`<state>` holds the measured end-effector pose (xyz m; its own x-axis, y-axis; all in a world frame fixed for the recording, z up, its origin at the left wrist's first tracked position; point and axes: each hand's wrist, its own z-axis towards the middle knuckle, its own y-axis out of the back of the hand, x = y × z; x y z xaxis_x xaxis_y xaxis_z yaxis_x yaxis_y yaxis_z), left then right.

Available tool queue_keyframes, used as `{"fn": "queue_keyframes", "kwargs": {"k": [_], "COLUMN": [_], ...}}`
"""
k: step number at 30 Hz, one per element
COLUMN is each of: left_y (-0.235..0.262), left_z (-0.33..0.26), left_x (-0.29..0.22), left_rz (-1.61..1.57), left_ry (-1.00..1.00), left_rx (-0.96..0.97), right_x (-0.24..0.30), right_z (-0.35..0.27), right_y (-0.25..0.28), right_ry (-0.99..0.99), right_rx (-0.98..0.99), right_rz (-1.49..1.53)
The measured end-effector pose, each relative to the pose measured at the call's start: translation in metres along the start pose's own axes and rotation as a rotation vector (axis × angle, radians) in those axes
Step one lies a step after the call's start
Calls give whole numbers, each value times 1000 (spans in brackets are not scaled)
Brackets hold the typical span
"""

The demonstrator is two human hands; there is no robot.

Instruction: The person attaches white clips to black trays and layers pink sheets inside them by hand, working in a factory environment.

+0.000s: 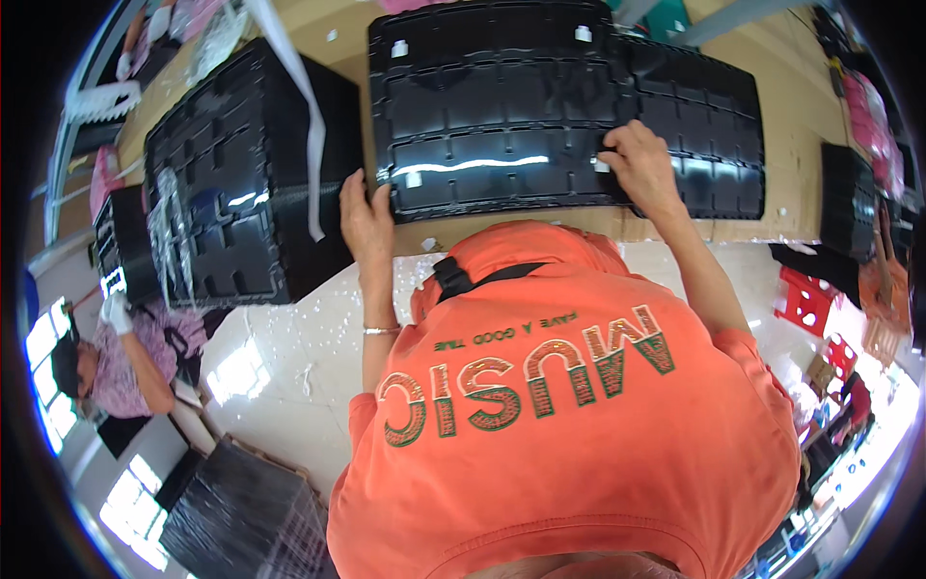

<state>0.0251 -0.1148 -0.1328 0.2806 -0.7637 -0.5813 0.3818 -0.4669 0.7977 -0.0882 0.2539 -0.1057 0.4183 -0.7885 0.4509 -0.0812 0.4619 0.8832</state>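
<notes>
The person's spread left hand (369,230) is meeting the black crate (482,116) at twelve o'clock while the curled right hand (644,176) (cannot tell if pinching) is apparently working a white tag (601,165), next needing careful fingertips.

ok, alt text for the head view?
A person's right hand is at a small white tag on a black plastic panel, the left hand by its near left corner. Another black panel lies to the right, a large black block to the left.
</notes>
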Motion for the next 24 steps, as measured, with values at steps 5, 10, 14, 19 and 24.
{"fn": "queue_keyframes", "kwargs": {"k": [5,10,14,19,24], "left_y": [10,7,3,5,4], "left_z": [10,13,16,21,20], "left_x": [-30,-36,-36,-34,-37], "left_rz": [127,170,122,67,55], "left_ry": [-373,-524,-503,-419,-362], "left_rx": [-45,62,79,137,160], "right_x": [1,10,15,14,14], "right_z": [-2,-5,-13,-13,-14], "right_y": [-2,8,14,6,8], "right_ry": [-23,-120,-76,-19,24], "right_rx": [-64,-86,-38,17,88], "right_rz": [-24,60,42,-44,-134]}}
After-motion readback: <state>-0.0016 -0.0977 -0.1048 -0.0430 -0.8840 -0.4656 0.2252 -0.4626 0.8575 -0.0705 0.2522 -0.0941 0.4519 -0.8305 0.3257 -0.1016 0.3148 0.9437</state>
